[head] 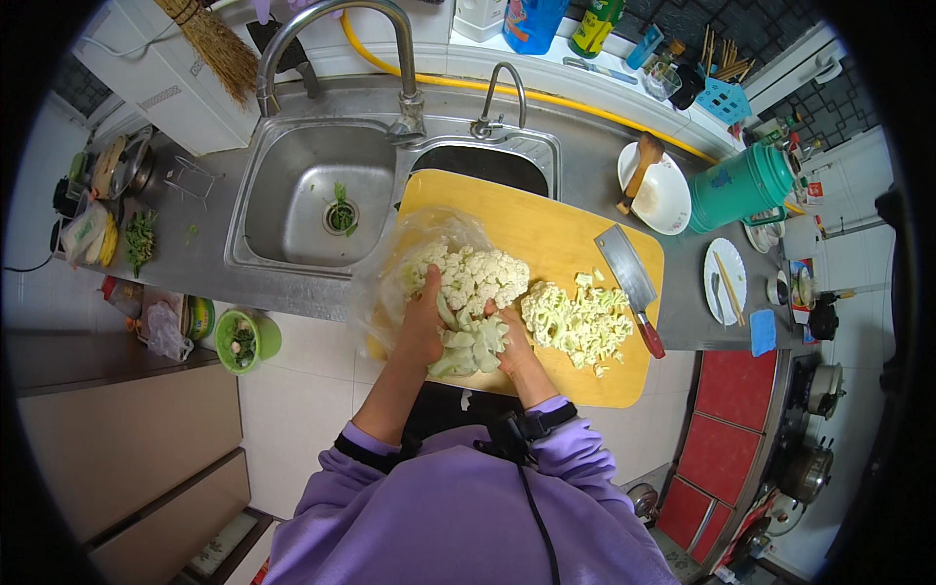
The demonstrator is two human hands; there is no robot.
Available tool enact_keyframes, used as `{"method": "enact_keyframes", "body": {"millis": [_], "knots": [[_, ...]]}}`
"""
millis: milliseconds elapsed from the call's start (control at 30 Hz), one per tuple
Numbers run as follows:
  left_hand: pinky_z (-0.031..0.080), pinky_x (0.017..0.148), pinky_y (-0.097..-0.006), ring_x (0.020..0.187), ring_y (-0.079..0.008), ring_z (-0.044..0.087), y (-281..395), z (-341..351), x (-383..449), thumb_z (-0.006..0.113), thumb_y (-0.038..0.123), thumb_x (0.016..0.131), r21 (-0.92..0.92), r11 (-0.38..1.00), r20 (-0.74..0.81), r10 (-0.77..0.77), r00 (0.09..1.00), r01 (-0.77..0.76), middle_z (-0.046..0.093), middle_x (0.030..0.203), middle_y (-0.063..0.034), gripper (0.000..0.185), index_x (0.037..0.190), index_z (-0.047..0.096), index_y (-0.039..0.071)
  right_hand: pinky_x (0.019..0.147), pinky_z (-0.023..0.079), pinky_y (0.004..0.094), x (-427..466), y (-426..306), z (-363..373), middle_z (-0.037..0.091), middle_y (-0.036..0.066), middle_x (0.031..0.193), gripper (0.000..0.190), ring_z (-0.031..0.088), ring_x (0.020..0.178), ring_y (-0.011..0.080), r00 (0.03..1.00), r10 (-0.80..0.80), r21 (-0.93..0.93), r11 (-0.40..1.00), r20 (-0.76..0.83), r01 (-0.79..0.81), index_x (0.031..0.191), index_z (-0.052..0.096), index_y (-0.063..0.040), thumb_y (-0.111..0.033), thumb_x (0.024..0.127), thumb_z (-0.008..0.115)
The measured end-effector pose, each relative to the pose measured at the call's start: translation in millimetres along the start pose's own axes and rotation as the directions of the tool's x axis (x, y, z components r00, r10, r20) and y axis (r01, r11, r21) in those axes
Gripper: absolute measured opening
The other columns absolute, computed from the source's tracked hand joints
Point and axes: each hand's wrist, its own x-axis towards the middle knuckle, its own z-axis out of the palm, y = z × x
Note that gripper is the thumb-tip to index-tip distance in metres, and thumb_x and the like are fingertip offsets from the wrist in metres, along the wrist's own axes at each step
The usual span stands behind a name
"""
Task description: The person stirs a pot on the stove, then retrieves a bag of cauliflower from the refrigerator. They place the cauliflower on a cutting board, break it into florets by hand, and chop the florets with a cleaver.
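Both of my hands hold a large cauliflower head (475,278) over the near left part of a yellow cutting board (504,208). My left hand (423,322) grips its left side, thumb up along the florets. Around the stalk and pale leaves (472,347), at the lower right, my right hand (514,338) is closed, its fingers partly hidden. A clear plastic bag (387,263) lies crumpled behind and left of the cauliflower. Cut cauliflower pieces (581,318) are heaped on the board to the right. Beside them lies a cleaver (629,274) with a red handle (649,336).
The board overlaps the steel double sink (314,183), under a tall faucet (406,110). To the right stand a white bowl (662,197) with a wooden utensil, a green thermos (742,186) and a plate with chopsticks (724,281). A green bin (248,340) is at lower left.
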Motion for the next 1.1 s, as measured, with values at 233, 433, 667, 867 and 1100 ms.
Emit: {"method": "enact_keyframes", "body": {"millis": [233,433,667,867,1100], "knots": [[0.055,0.078,-0.038,0.097,-0.023,0.063,-12.6,-2.5,2.8,0.049,0.053,0.092,-0.052,0.995,-0.177,0.074,0.981,-0.085,0.061,0.112,-0.0106,0.062,0.124,0.048,0.0,0.078,0.052,0.039,-3.8,1.1,-1.7,0.062,0.009,0.101,0.031,0.061,0.089,0.0228,0.988,-0.027,-0.106,0.994,-0.151,0.011,0.115,0.052,-0.003,-0.024,0.093,0.057],[0.053,0.079,-0.0379,0.1,-0.0233,0.06,-5.3,-3.9,12.8,0.047,0.058,0.091,-0.196,0.921,-0.442,0.224,0.869,-0.337,0.058,0.118,-0.0093,0.066,0.127,0.047,0.003,0.082,0.05,0.0309,-6.5,3.0,7.7,0.061,0.006,0.1,0.023,0.06,0.091,0.0178,0.992,-0.123,0.124,0.985,0.02,0.12,0.113,0.05,0.0,-0.016,0.097,0.05],[0.043,0.1,-0.0448,0.122,-0.0275,0.047,9.4,-24.5,10.8,0.039,0.055,0.095,-0.035,0.922,-0.066,0.384,0.921,-0.386,0.045,0.135,-0.0126,0.067,0.136,0.036,0.003,0.082,0.049,0.0307,4.9,-11.3,-1.0,0.062,0.006,0.107,0.023,0.06,0.095,0.017,0.997,-0.043,-0.041,0.998,0.059,0.046,0.114,0.052,-0.001,-0.017,0.097,0.05],[0.038,0.104,-0.0463,0.126,-0.03,0.043,39.1,-45.8,-4.5,0.034,0.058,0.095,0.05,0.938,0.038,0.342,0.939,-0.343,0.043,0.138,-0.0142,0.069,0.139,0.032,0.004,0.076,0.052,0.0296,22.7,-25.0,-1.7,0.067,0.009,0.094,0.026,0.063,0.082,0.016,0.993,-0.062,-0.518,0.849,0.101,0.106,0.101,0.062,0.002,-0.015,0.099,0.042],[0.032,0.108,-0.045,0.13,-0.0271,0.038,47.9,-44.0,-14.1,0.04,0.067,0.086,-0.043,0.967,0.167,0.255,0.952,-0.251,0.04,0.141,-0.0101,0.082,0.141,0.03,0.006,0.064,0.044,0.0295,65.7,-38.0,12.0,0.057,0.004,0.074,0.029,0.051,0.07,0.0121,0.982,0.078,-0.935,0.327,0.171,0.137,0.083,0.061,0.001,-0.025,0.094,0.053]]}}
